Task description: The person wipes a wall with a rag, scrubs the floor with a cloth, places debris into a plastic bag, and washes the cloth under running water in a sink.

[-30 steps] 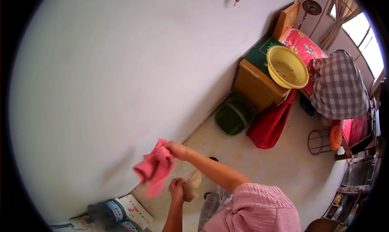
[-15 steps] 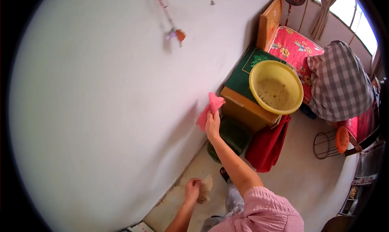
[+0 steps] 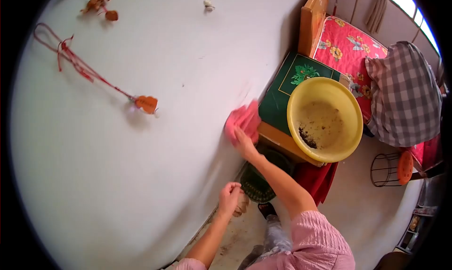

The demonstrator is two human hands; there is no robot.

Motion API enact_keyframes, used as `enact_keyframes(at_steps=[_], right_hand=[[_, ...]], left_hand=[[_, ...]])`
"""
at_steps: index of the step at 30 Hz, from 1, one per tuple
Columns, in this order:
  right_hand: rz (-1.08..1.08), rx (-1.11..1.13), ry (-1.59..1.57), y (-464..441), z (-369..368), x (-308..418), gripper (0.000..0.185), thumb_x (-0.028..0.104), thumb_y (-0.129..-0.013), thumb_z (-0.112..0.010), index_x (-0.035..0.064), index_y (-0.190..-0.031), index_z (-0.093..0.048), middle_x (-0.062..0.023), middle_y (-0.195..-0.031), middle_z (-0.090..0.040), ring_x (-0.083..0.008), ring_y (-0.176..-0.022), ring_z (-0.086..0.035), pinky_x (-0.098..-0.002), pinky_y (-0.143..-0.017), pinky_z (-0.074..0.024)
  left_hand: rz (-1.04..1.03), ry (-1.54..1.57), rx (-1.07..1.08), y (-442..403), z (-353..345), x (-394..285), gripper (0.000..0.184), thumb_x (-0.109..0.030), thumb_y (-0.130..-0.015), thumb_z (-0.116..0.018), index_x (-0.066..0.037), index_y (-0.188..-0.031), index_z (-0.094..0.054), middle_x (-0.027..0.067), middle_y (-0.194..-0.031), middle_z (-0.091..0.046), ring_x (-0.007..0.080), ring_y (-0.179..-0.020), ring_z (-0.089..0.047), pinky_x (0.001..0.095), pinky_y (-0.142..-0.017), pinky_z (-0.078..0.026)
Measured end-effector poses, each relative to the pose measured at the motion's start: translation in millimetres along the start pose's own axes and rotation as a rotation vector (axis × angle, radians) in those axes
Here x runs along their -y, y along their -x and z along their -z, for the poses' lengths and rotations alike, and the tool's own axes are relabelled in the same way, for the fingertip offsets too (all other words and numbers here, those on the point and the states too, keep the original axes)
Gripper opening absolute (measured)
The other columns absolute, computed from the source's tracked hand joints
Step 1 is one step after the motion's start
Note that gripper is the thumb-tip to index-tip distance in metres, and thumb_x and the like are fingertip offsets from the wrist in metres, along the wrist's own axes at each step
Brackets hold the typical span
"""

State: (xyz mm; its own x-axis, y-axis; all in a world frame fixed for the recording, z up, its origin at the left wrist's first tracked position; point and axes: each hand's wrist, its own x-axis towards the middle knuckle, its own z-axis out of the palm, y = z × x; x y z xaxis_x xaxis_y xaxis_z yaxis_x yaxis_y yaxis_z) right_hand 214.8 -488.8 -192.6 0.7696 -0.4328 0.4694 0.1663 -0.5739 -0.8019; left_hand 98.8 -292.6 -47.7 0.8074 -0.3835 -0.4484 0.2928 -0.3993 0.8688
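White wall (image 3: 141, 175), pale stained floor (image 3: 355, 199), red floral bed (image 3: 346, 41) (wooden headboard (image 3: 312, 25) and all), bright window (image 3: 406, 2) beyond.

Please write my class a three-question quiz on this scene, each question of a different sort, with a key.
1. Which of the person's hands holds the pink cloth?
2. True or false: the yellow basin stands with its open side down.
3. The stool seat is: (a) blue (b) orange (c) white.

Key: 1. the right hand; 2. false, its inside shows, with dark bits in it; 3. b.
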Motion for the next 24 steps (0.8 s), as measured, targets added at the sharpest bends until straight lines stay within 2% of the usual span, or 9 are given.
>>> enact_keyframes(at_steps=[6,9,11,12,13,15,17,21,24], right_hand=[[-0.589,-0.380,-0.660,-106,94,60,0.048,-0.002,-0.092,-0.041,0.0030,-0.139,-0.038,-0.0143,-0.130,-0.052,-0.0230,-0.120,-0.048,-0.0332,-0.099,-0.0385],[-0.574,-0.286,-0.422,-132,98,73,0.044,0.005,-0.096,-0.036,0.0016,-0.140,-0.036,-0.0164,-0.126,-0.052,-0.0254,-0.116,-0.049,-0.0326,-0.101,-0.0370],[-0.296,-0.322,-0.167,-113,40,20,0.064,-0.004,-0.081,-0.046,0.0056,-0.142,-0.031,-0.0221,-0.129,-0.050,-0.0392,-0.121,-0.046,-0.0369,-0.099,-0.0393],[-0.127,-0.373,0.086,-68,-6,-1,0.049,0.005,-0.094,-0.040,-0.0007,-0.142,-0.030,-0.0170,-0.132,-0.046,-0.0289,-0.126,-0.040,-0.0329,-0.107,-0.0289],[0.010,-0.183,0.019,-24,-20,-13,0.059,-0.004,-0.083,-0.046,-0.0008,-0.140,-0.030,-0.0223,-0.131,-0.045,-0.0367,-0.125,-0.042,-0.0420,-0.106,-0.0312],[-0.449,0.074,-0.392,4,6,28,0.029,0.005,-0.087,-0.050,0.0027,-0.116,-0.051,-0.0090,-0.109,-0.053,-0.0195,-0.099,-0.051,-0.0323,-0.082,-0.0434],[-0.842,-0.110,-0.725,5,12,33,0.016,0.011,-0.092,-0.050,0.0055,-0.102,-0.061,-0.0008,-0.095,-0.058,-0.0114,-0.083,-0.055,-0.0273,-0.066,-0.0472],[-0.640,-0.589,-0.932,-124,92,52,0.023,0.019,-0.095,-0.046,0.0036,-0.107,-0.058,-0.0033,-0.089,-0.059,-0.0121,-0.081,-0.056,-0.0277,-0.069,-0.0478],[-0.419,-0.379,-0.312,-183,113,75,0.028,0.017,-0.093,-0.046,-0.0020,-0.110,-0.055,-0.0164,-0.106,-0.058,-0.0259,-0.100,-0.055,-0.0372,-0.088,-0.0438]], left_hand=[[0.007,-0.024,-0.020,-17,-6,-38,0.013,-0.009,-0.089,-0.055,0.001,-0.096,-0.062,0.0056,-0.084,-0.066,0.0110,-0.077,-0.059,0.0240,-0.072,-0.046],[0.063,-0.080,-0.036,-6,-6,-24,0.014,-0.008,-0.089,-0.056,0.001,-0.096,-0.063,0.0056,-0.085,-0.066,0.0104,-0.077,-0.058,0.0237,-0.070,-0.045],[0.085,-0.065,-0.023,-1,-7,-13,0.014,-0.008,-0.088,-0.056,0.001,-0.096,-0.063,0.0056,-0.085,-0.066,0.0103,-0.077,-0.058,0.0237,-0.070,-0.046],[0.102,-0.078,-0.032,1,-8,-5,0.014,-0.008,-0.088,-0.056,0.001,-0.096,-0.063,0.0054,-0.085,-0.066,0.0104,-0.077,-0.058,0.0239,-0.070,-0.046],[0.115,-0.093,-0.041,1,-9,3,0.014,-0.008,-0.088,-0.056,0.001,-0.096,-0.063,0.0052,-0.085,-0.066,0.0106,-0.077,-0.058,0.0242,-0.070,-0.046],[0.128,-0.074,-0.043,1,-10,5,0.014,-0.009,-0.088,-0.056,0.000,-0.096,-0.063,0.0048,-0.085,-0.065,0.0108,-0.077,-0.058,0.0247,-0.071,-0.046],[0.146,-0.001,-0.037,7,-7,7,0.014,-0.009,-0.087,-0.057,0.000,-0.095,-0.063,0.0044,-0.085,-0.065,0.0112,-0.077,-0.058,0.0254,-0.072,-0.046],[0.125,0.022,-0.095,18,5,14,0.014,-0.010,-0.087,-0.057,0.000,-0.095,-0.063,0.0049,-0.085,-0.064,0.0124,-0.077,-0.059,0.0266,-0.073,-0.047],[0.128,0.077,-0.130,29,13,37,0.013,-0.010,-0.087,-0.057,-0.001,-0.094,-0.063,0.0069,-0.082,-0.065,0.0153,-0.077,-0.062,0.0268,-0.073,-0.047]])
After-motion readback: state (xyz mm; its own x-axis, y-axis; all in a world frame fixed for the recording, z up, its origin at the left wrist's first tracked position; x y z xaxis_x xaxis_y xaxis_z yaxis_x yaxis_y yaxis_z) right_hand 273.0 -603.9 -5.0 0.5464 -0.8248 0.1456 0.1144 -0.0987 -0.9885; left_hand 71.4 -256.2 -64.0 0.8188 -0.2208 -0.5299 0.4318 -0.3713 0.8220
